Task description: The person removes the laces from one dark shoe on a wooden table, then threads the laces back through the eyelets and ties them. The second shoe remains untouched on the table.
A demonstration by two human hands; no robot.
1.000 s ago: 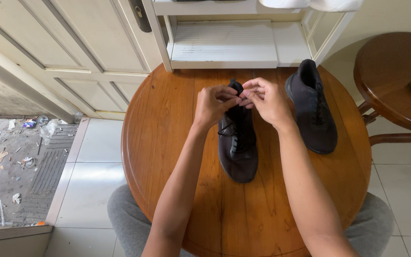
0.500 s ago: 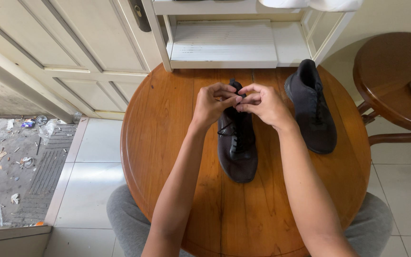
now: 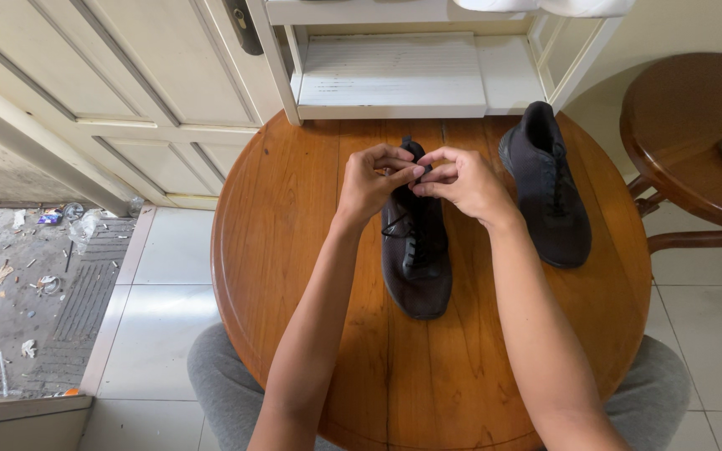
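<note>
Pinching black laces above near black shoe (image 3: pixel 416 259) mid-tabletop (image 3: pixel 294 250), left hand (image 3: pixel 371 182) and right hand (image 3: pixel 460 179) each in closed grip; second shoe (image 3: pixel 545 192) near right edge.

Round wooden table (image 3: pixel 294 250) with two black shoes (image 3: pixel 415 259)

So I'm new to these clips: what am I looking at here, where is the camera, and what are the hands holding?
There is no machine here. A person wears a camera on the head, looking down at their own arms. The left hand and right hand meet over a black shoe on a round wooden table, pinching its laces between the fingers. A second black shoe lies to the right, untouched. Behind stands a white shelf; a smaller table is at the right edge.
</note>
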